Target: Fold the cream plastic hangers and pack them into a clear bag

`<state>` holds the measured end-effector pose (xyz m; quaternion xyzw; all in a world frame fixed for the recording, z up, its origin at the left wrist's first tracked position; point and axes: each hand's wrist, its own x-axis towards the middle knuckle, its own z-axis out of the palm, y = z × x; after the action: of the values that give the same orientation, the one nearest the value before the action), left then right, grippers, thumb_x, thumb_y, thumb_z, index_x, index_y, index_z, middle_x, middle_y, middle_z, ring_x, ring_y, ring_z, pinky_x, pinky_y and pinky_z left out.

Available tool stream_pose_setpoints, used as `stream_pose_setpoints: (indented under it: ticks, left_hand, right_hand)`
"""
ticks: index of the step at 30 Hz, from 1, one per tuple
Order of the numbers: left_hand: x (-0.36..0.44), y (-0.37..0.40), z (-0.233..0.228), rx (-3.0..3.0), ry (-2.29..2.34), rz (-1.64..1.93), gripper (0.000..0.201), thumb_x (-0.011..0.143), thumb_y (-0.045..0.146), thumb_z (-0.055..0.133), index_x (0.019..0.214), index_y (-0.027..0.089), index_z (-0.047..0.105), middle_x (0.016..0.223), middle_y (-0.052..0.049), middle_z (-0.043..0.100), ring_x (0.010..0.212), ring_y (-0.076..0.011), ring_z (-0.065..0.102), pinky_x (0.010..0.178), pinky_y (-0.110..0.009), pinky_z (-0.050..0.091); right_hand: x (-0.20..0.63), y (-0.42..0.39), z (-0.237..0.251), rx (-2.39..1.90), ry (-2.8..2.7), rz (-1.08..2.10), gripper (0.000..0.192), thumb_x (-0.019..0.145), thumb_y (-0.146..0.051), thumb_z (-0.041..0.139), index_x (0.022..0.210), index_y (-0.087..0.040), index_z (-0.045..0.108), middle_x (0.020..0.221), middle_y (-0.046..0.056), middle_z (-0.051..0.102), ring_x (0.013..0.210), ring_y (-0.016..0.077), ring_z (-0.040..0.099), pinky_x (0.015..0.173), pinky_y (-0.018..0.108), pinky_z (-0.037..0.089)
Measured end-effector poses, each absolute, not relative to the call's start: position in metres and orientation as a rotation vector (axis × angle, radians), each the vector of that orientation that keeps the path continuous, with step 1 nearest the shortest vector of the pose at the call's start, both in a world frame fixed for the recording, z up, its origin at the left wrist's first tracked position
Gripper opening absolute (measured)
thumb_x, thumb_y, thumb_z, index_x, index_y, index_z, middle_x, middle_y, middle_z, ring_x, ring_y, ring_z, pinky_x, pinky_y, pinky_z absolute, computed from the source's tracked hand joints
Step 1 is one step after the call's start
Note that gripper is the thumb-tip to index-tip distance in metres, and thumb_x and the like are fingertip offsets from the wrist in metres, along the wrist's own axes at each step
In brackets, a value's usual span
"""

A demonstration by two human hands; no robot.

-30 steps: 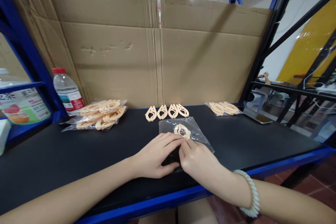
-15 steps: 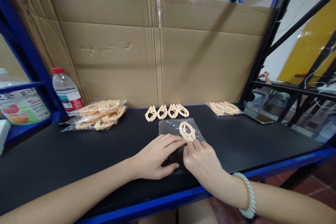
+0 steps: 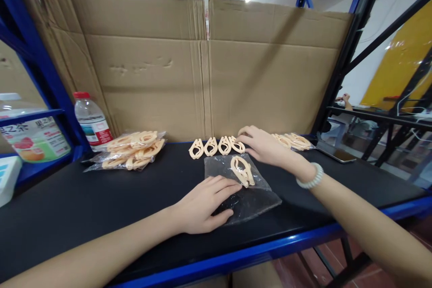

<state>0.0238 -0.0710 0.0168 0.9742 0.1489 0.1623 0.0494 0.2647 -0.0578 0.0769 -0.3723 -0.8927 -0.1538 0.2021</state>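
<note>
My left hand (image 3: 202, 202) flat, fingers spread, pinning bag (image 3: 243, 189) | right hand (image 3: 263, 146) loose-open, touching clip row (image 3: 218, 146) at 12 o'clock

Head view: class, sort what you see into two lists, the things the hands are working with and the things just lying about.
In use:
left hand pressing on the clear bag
clip lying on the bag
right hand at the row of clips

Lying about:
bagged clips
bottle
second packet
phone
cardboard
</note>
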Motion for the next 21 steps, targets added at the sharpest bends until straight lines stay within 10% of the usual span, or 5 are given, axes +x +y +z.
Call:
stream_pose_setpoints:
  ticks: [7,17,21]
  left_hand:
    - [0.022,-0.071,0.014,2.953,0.43,0.513,0.048,0.088,0.028,0.05,0.135,0.021,0.042,0.133,-0.01,0.053,0.117,-0.0252,0.051,0.1,-0.042,0.041]
    - [0.021,-0.07,0.015,2.935,0.41,0.511,0.049,0.087,0.027,0.052,0.135,0.019,0.042,0.132,-0.012,0.054,0.117,-0.0255,0.051,0.099,-0.042,0.042]
    - [0.02,-0.07,0.014,2.927,0.426,0.519,0.049,0.087,0.026,0.052,0.135,0.02,0.042,0.132,-0.011,0.054,0.116,-0.0256,0.051,0.098,-0.042,0.042]
  right_hand:
    - [0.28,0.051,0.041,-1.462,-2.719,-0.511,0.072,0.08,0.008,0.039,0.141,-0.029,0.038,0.147,0.012,0.031,0.126,0.026,0.041,0.096,0.04,0.041]
    - [0.302,0.072,0.03,-1.62,-2.664,-0.386,0.045,0.081,-0.004,0.05,0.123,-0.017,0.055,0.136,0.018,0.044,0.119,0.0274,0.047,0.087,0.036,0.043]
    - [0.325,0.059,0.033,-1.745,-2.64,-0.221,0.036,0.069,-0.002,0.058,0.103,-0.013,0.062,0.102,0.013,0.064,0.089,0.0211,0.06,0.07,0.027,0.044]
